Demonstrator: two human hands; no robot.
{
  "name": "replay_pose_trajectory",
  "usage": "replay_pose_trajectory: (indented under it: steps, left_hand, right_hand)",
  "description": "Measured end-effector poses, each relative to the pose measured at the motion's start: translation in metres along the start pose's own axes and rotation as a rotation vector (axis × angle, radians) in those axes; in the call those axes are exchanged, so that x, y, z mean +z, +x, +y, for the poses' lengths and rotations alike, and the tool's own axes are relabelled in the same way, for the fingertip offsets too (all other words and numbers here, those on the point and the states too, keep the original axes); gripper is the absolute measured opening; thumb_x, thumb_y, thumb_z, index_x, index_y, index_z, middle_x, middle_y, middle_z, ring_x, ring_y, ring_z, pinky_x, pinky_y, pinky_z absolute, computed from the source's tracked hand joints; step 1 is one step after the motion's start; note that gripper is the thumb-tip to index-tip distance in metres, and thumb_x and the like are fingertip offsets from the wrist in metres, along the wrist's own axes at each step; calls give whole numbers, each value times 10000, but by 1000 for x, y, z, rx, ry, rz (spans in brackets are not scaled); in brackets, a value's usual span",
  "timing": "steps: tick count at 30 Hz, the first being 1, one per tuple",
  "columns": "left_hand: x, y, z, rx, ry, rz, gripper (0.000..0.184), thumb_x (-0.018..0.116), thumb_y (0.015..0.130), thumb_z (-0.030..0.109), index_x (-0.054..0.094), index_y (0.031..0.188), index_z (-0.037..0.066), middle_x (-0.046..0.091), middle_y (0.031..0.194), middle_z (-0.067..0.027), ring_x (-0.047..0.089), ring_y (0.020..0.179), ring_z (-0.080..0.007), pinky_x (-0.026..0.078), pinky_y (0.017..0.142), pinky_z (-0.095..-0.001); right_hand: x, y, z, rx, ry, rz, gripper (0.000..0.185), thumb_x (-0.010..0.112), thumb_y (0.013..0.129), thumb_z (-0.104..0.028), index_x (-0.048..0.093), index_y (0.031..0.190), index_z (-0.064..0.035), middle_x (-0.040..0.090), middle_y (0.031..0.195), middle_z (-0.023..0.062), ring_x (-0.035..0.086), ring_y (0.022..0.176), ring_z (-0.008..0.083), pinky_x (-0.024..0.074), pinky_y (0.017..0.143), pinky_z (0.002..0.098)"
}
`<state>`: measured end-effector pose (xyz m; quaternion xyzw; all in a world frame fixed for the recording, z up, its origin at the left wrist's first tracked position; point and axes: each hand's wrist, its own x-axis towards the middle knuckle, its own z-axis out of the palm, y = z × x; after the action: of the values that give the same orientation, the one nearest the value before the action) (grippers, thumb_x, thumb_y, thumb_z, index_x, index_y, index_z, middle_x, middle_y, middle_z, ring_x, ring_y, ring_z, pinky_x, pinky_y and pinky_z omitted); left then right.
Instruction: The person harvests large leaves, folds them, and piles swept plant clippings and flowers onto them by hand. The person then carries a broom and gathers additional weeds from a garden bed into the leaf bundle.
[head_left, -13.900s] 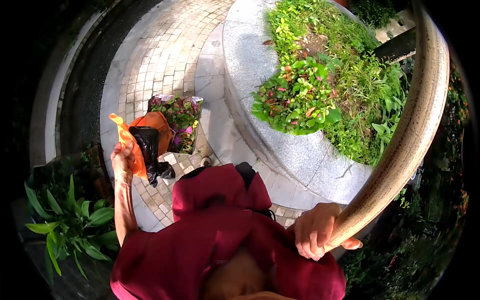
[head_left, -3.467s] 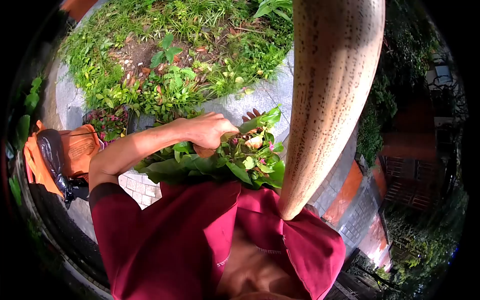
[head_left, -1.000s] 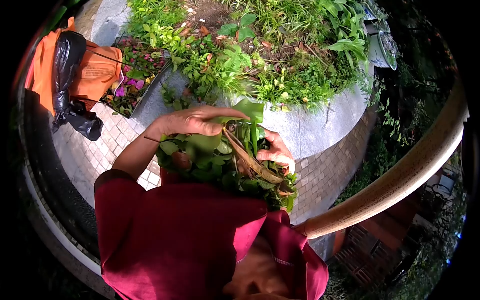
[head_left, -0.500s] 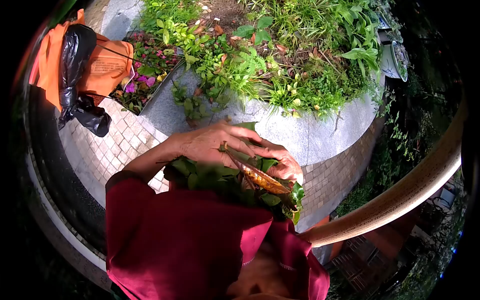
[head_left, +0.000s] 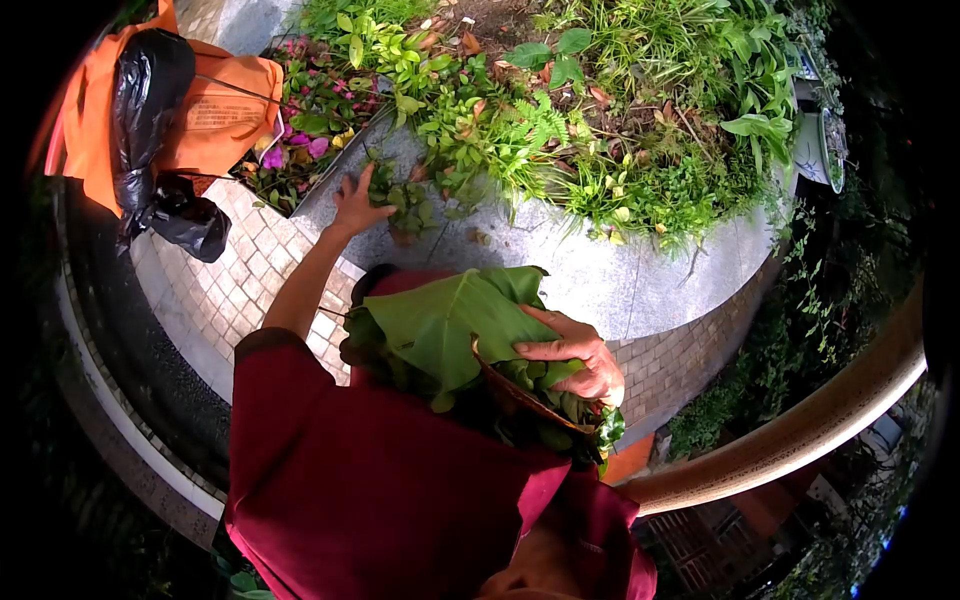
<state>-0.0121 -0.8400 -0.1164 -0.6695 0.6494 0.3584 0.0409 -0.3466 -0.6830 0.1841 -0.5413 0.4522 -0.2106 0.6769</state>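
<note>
A leafy bundle (head_left: 450, 325) with a large green leaf on top lies against my chest. My right hand (head_left: 575, 358) presses on its right side, thumb and fingers curled over the big leaf's edge. A long brown dry leaf (head_left: 525, 395) sticks out below that hand. My left hand (head_left: 357, 205) reaches out over the grey stone ledge (head_left: 575, 265), fingers spread and holding nothing. Just right of it, loose leafy sprigs (head_left: 408, 200) lie on the ledge.
At upper left an orange bag (head_left: 215, 115) and a black plastic bag (head_left: 150, 120) stand beside a tray of pink flowers (head_left: 310, 125). Behind the ledge is a planted bed (head_left: 640, 150). A thick curved pole (head_left: 790, 440) crosses the lower right. Paving bricks (head_left: 240, 270) run at left.
My left hand has left the bundle and moved up and left, its fingers spreading. The large green leaf now shows spread over the bundle. My right hand stays on it, slightly lower.
</note>
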Motion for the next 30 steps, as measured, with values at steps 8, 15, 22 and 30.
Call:
replay_pose_trajectory:
  steps: [8, 15, 22, 30]
  left_hand:
    - [69, -13, 80, 222, -62, 57, 1204, 859, 620, 428, 51, 1509, 346, -91, 1529, -290, 7, 1380, -555, 151, 906, -807]
    - [100, 35, 116, 650, 19, 363, 597, 710, 814, 288, 480, 1363, 333, 128, 1501, -274, 251, 1274, -483, 287, 920, -651]
    - [32, 173, 174, 846, -4, 382, 389, 547, 787, -53, 580, 1141, 104, 513, 1047, -150, 621, 923, -355, 531, 807, -467]
    - [-195, 146, 303, 405, 96, 535, 781, 804, 696, 249, 444, 1386, 181, 318, 1485, -161, 322, 1299, -456, 326, 998, -606]
  right_hand:
    - [-6, 1, 12, 64, 80, 66, 484, 702, 632, 37, 699, 1109, -46, 437, 1423, 213, 505, 1244, 346, 398, 1041, 380]
    - [-21, 5, 33, -22, 128, 62, 380, 762, 749, -85, 680, 1111, -4, 446, 1395, 249, 519, 1219, 372, 417, 1031, 405]
    - [-29, 5, 46, 54, 320, 128, 504, 777, 731, -304, 678, 1114, 8, 429, 1387, 298, 505, 1220, 416, 394, 1037, 440]
    - [-35, 5, 47, 109, 340, 38, 519, 766, 667, -178, 671, 1162, -51, 419, 1425, 243, 447, 1290, 383, 308, 1096, 455]
